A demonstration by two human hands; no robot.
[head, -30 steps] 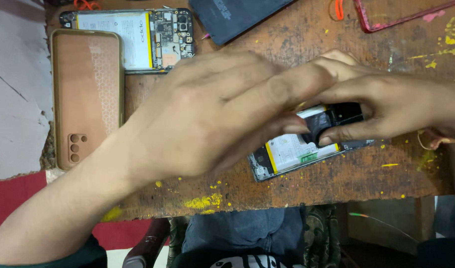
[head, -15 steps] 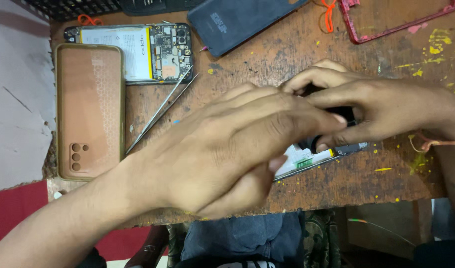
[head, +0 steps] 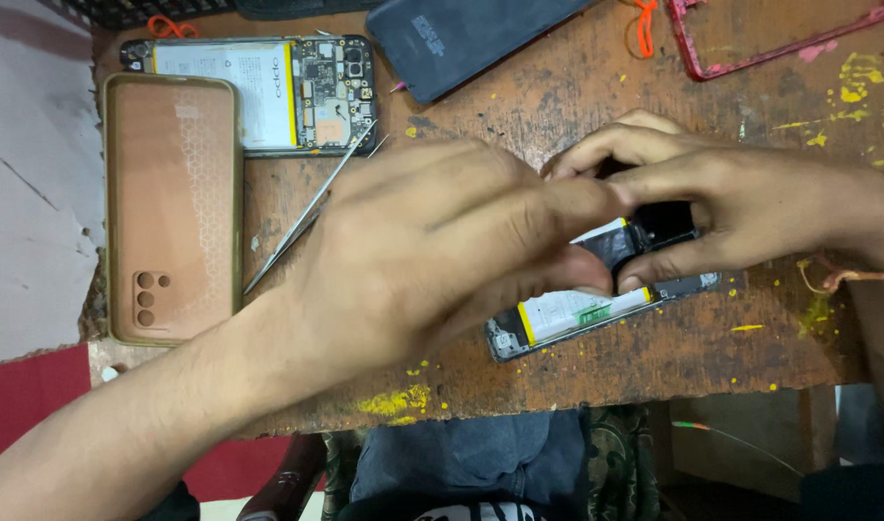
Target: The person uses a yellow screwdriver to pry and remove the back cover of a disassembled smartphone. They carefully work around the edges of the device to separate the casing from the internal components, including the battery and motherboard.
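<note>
An opened phone (head: 577,318) is laid near the front edge of the worn wooden table (head: 654,376), with bare room only to its right. It is covered by both hands: the left hand (head: 432,251) is pressed on it with fingers together, while the right hand (head: 750,212) is pinched on a black part (head: 654,232) (the battery end). Tweezers (head: 307,212) are left beside.

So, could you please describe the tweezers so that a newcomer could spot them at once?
Start at the worn wooden table, then the tan phone case at its left edge. Just right of the case lie the tweezers, slanting up toward the opened phone at the back. They are the only thin, bare-metal thing there.
</note>
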